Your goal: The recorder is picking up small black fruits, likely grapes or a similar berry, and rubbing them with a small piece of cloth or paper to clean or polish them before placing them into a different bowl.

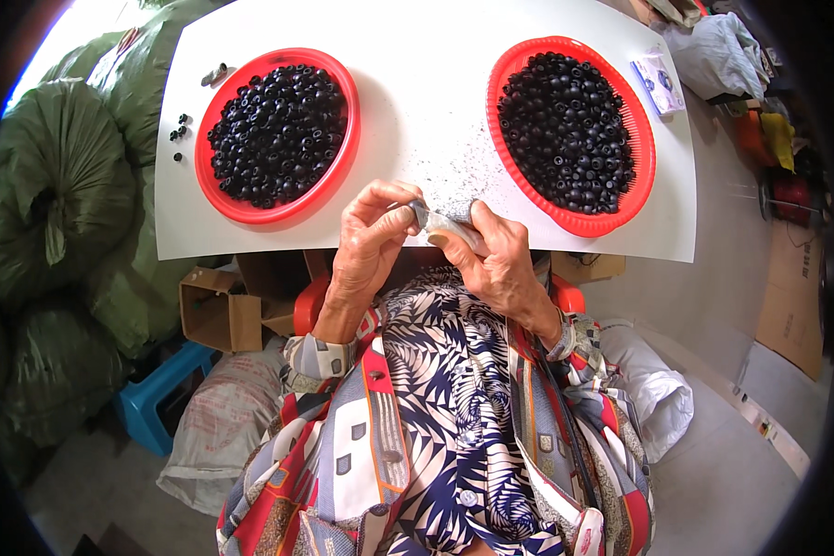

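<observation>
My left hand (372, 232) and my right hand (494, 264) meet over the near edge of a white board (426, 102). Together they pinch a small grey metal tool (440, 222) between fingers and thumbs. A red round basket (215, 185) full of small black ring-shaped beads (278, 134) sits on the board to the left. A second red basket (641, 139) with more black beads (565, 130) lies to the right. Whether a bead is held in the tool is hidden by my fingers.
Several loose black beads (178, 130) and a small metal piece (214, 73) lie at the board's left edge. A small packet (658, 82) rests at its right corner. Green sacks (56, 195), a cardboard box (218, 310), a blue stool (157, 394) and white bags (653, 389) surround me.
</observation>
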Tool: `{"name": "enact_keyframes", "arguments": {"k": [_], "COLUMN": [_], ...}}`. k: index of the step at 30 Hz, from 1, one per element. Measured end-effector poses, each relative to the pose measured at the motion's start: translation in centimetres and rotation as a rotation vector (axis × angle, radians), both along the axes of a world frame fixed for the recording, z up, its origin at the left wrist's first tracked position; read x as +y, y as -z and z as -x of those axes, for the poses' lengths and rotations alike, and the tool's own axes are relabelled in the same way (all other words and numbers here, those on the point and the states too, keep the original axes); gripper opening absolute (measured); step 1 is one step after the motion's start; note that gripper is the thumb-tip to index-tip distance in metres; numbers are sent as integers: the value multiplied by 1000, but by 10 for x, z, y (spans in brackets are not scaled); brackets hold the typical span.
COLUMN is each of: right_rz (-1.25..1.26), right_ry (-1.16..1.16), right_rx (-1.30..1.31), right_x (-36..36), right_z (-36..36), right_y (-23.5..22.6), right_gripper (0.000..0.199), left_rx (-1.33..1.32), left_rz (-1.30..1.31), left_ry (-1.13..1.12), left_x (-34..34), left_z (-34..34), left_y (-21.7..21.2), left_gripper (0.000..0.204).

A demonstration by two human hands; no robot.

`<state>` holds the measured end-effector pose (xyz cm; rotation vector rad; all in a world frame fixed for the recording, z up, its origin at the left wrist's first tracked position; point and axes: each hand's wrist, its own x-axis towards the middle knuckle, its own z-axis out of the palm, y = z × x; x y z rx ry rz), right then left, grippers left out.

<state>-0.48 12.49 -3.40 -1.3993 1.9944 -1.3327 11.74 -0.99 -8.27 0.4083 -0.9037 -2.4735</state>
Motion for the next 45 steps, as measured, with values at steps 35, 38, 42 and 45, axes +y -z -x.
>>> {"name": "enact_keyframes", "arguments": {"k": [35,38,42,45], "right_rz": [-146,-133,-120,-118], "right_ry": [299,307,315,363], "right_rx": [-528,-483,-468,-449], "right_x": [24,28,35,38], "right_z": [-1,0,0,6], "right_y": [42,52,61,63], "right_gripper": [35,40,43,42], "left_rx": [38,-80,-202,-365], "left_rz": [-48,178,463,687], "left_ry": [59,-43,-293,-561], "left_x": [7,-9,-56,-99], "left_z": [-2,-8,-27,-26], "left_y": [-10,-22,-29,-20], "left_gripper": [17,14,12,14]}}
